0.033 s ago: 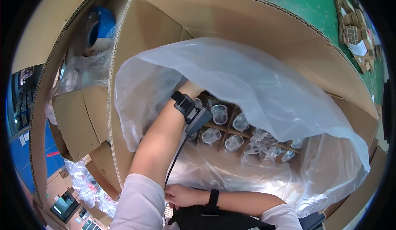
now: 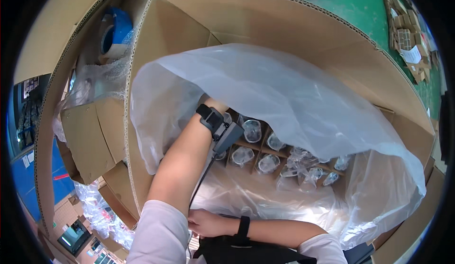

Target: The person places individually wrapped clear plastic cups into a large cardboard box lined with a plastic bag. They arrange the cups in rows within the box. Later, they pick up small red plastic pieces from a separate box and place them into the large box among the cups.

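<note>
My left arm reaches into a large open cardboard box lined with a clear plastic bag. Of my left hand only the wrist end shows; the bag's fold covers the fingers. Below and beside it, a cardboard divider separates clear, rounded glass-like pieces, several of them one to a cell. Some at the right sit in crumpled clear wrap. My right hand rests by my body, below the box's near side, fingers curled; what they hold, if anything, is hidden by my left sleeve.
On the left stand a smaller cardboard box, bubble wrap and a blue roll. Stacked cartons lie on the green floor at far right. A cable runs down from the wrist-worn device.
My left hand has shifted very slightly under the bag, and the bag's fold has moved a little with it. My right hand has lifted slightly, its fingers staying curled.
</note>
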Tool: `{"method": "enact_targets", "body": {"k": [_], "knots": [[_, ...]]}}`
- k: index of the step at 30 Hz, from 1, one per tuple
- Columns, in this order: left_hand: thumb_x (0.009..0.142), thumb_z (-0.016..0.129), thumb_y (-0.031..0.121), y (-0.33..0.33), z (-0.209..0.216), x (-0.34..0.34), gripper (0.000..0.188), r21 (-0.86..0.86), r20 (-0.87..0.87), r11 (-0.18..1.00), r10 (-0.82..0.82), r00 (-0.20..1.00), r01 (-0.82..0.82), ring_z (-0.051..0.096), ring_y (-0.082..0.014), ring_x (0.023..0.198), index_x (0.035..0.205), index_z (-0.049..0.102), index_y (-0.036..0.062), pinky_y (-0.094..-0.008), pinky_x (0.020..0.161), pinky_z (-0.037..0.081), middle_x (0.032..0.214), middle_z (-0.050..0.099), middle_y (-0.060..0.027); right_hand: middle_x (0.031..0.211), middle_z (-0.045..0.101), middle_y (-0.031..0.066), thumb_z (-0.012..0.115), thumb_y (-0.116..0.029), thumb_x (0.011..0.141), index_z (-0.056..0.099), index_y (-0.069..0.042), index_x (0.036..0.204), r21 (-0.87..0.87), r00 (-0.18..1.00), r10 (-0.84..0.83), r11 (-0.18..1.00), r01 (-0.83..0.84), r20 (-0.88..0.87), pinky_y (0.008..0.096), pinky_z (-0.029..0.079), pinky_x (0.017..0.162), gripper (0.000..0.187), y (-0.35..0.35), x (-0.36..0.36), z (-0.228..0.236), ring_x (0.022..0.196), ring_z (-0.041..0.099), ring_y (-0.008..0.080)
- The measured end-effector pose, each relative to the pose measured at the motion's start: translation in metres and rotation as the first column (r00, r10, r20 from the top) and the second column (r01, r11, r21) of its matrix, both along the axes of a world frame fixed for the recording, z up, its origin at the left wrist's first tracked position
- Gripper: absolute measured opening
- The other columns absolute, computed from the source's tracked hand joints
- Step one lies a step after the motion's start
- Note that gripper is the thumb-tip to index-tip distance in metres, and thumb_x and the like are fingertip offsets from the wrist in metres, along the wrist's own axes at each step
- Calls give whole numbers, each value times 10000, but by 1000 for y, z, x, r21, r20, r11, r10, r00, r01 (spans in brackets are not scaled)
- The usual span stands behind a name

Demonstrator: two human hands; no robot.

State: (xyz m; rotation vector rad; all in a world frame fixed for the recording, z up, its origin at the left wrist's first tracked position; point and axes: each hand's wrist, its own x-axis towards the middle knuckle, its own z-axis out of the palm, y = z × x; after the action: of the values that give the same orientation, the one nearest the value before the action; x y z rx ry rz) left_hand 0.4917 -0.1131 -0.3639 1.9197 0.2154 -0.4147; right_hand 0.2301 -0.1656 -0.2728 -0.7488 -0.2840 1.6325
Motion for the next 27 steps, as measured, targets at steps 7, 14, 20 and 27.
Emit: {"method": "enact_targets", "body": {"k": [7, 14, 20, 27], "knots": [[895, 578, 126, -13, 39, 18, 246, 7, -318, 999, -43, 947, 48, 610, -144, 723, 1091, 629, -13, -279, 630, 490, 860, 642, -60, 612, 581, 74, 519, -62, 944, 607, 20, 857, 121, 660, -738, 675, 728, 141, 305, 436, 491, 148, 55, -20, 13, 516, 558, 142], [892, 592, 132, 0, -33, 44, 325, 450, -165, 860, -185, 969, 241, 662, -245, 825, 1189, 598, 2, -357, 724, 543, 1003, 656, -122, 597, 612, 78, 486, -279, 1016, 630, 30, 849, -167, 853, -488, 871, 462, -186, 281, 509, 548, 379, 14, 10, 11, 583, 651, 139], [808, 709, 154, -14, -48, 40, 347, 745, 83, 655, -286, 955, 131, 608, -380, 1051, 1107, 642, -8, -428, 920, 488, 1066, 655, -230, 762, 652, 82, 526, -262, 990, 635, -6, 908, 47, 693, -213, 967, 250, 689, 320, 530, 681, 290, -118, 70, -14, 737, 657, 132], [803, 649, 49, -1, -47, 24, 162, 593, 326, 806, -246, 913, 6, 640, -368, 902, 955, 648, -8, -427, 780, 499, 976, 664, -216, 821, 670, 160, 593, -222, 886, 670, -29, 943, 162, -229, 2, 700, 695, 973, 436, 496, 713, 215, -126, 305, -102, 772, 629, 361]]}}
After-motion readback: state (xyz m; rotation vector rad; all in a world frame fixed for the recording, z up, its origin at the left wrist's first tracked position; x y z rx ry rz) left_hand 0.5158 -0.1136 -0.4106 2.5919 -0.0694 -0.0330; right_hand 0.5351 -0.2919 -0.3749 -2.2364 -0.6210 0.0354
